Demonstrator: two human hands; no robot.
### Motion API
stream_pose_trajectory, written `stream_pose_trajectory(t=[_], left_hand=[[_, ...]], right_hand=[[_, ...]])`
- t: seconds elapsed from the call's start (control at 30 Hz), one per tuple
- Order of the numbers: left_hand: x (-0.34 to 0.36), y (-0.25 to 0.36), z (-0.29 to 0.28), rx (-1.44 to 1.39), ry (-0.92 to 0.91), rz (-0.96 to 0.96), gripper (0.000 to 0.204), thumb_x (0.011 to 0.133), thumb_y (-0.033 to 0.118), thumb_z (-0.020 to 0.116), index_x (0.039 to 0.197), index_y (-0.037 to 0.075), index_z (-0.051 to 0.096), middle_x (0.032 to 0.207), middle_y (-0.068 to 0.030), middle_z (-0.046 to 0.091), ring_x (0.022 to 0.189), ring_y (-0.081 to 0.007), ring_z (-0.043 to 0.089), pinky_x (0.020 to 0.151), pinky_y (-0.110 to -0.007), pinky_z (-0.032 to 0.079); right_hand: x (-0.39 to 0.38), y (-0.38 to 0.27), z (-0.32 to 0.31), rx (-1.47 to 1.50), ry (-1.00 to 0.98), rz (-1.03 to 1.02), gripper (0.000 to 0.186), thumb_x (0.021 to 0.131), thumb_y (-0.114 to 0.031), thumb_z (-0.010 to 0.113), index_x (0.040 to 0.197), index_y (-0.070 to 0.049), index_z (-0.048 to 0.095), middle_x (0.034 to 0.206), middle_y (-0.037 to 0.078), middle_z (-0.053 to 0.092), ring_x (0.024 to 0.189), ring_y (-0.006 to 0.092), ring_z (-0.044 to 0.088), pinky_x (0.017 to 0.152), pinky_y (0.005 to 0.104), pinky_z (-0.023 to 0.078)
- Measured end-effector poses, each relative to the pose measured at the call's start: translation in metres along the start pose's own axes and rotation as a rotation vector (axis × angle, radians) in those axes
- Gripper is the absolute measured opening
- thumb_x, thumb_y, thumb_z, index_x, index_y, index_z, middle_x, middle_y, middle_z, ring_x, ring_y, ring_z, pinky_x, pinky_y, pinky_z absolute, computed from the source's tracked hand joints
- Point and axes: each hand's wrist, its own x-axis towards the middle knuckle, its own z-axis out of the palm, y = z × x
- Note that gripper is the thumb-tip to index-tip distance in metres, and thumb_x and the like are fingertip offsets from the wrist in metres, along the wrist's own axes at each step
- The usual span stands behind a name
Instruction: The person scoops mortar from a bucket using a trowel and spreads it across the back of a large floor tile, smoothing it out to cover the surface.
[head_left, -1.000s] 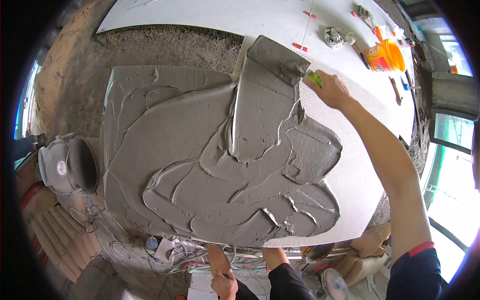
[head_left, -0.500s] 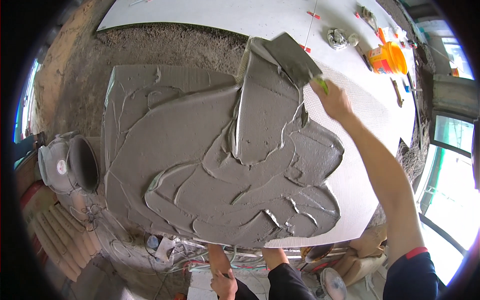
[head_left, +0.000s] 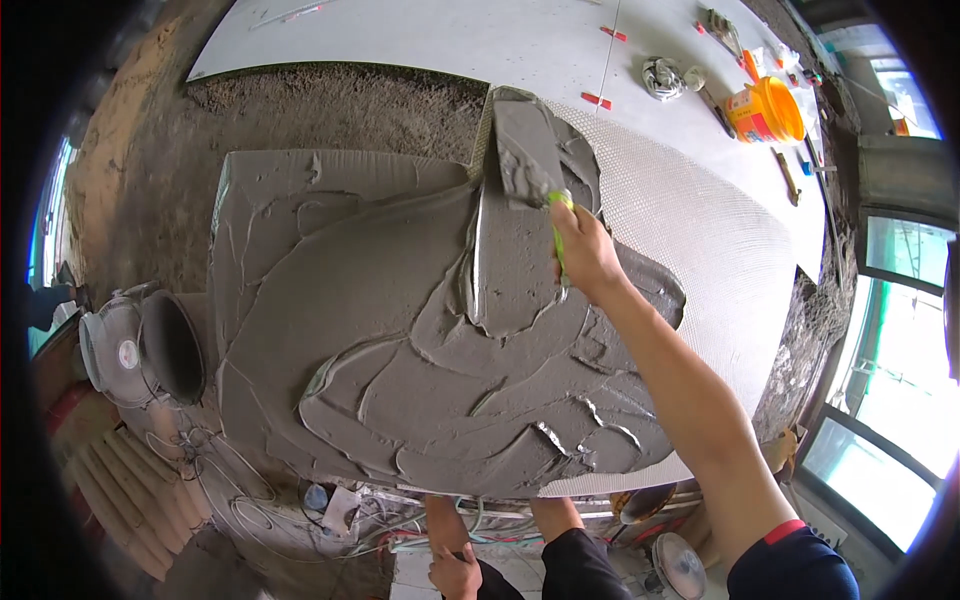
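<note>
My right hand [head_left: 588, 255] is wrapped round the green handle of a flat rectangular trowel [head_left: 530, 160]. The trowel's blade, smeared with mortar, lies over the far middle part of a large tile [head_left: 690, 200]. Wet grey mortar [head_left: 360, 260] covers most of the tile in ridges and swirls. Along the right side its pale, finely textured surface shows bare. At the lower edge, my left hand [head_left: 456, 574] rests by my leg with its fingers curled in; nothing shows in it.
Pale laid tiles [head_left: 420, 40] with red clips stretch across the far side. On them stand an orange bucket [head_left: 770, 110] and several small tools. Rough mortar bed [head_left: 330, 110] lies beyond the coated tile. A grey round-mouthed machine [head_left: 140, 345] and cardboard [head_left: 120, 490] are at left.
The trowel has moved left and nearer from the tile's far right edge onto the mortar, its blade turning more upright in view. My left hand stays by my leg.
</note>
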Motion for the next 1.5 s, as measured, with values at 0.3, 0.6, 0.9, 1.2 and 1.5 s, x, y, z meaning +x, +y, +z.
stream_pose_trajectory(t=[0.3,0.6,0.9,1.2,1.5], left_hand=[[0.002,-0.01,0.003,-0.005,0.003,0.005,0.065,0.096,0.05,0.045,0.125,-0.008,0.055,0.103,-0.0303,0.066,0.091,-0.0436,0.065,0.08,-0.051,0.053],[0.009,-0.014,0.021,0.01,0.213,-0.001,0.064,0.088,0.047,0.058,0.122,-0.007,0.054,0.099,-0.0258,0.064,0.086,-0.042,0.063,0.075,-0.052,0.049],[0.004,0.002,-0.034,-0.079,-0.047,0.009,0.078,0.094,0.061,0.041,0.142,0.0,0.039,0.104,-0.0297,0.065,0.093,-0.0421,0.065,0.076,-0.05,0.053],[0.025,-0.029,-0.003,0.04,0.28,0.189,0.063,0.088,0.051,0.058,0.118,-0.005,0.057,0.102,-0.0245,0.066,0.089,-0.0397,0.066,0.077,-0.047,0.053],[0.035,-0.05,-0.013,-0.04,0.244,0.2,0.065,0.088,0.051,0.057,0.12,-0.006,0.056,0.105,-0.0264,0.066,0.089,-0.0403,0.067,0.077,-0.047,0.054]], right_hand=[[-0.035,0.023,-0.003,-0.267,-0.108,-0.052,0.048,0.099,-0.048,0.045,0.093,0.0,0.049,0.064,0.008,0.056,0.051,0.0172,0.056,0.051,0.035,0.047],[-0.057,0.08,-0.002,-0.577,0.079,-0.346,0.035,0.097,-0.032,0.051,0.108,0.0,0.042,0.08,0.031,0.064,0.073,0.0507,0.062,0.066,0.0573,0.05],[-0.02,0.076,-0.064,-0.483,0.434,-0.058,0.047,0.097,-0.04,0.047,0.116,0.003,0.047,0.095,0.033,0.064,0.087,0.0509,0.062,0.077,0.0549,0.051],[-0.095,0.112,0.025,0.333,0.189,0.06,0.04,0.098,-0.049,0.05,0.101,-0.009,0.05,0.063,0.002,0.05,0.046,0.0131,0.048,0.04,0.0291,0.041],[-0.086,0.023,0.211,0.368,-0.07,-0.013,0.04,0.098,-0.044,0.05,0.1,-0.004,0.046,0.057,0.005,0.049,0.043,0.0137,0.049,0.041,0.0305,0.04]])
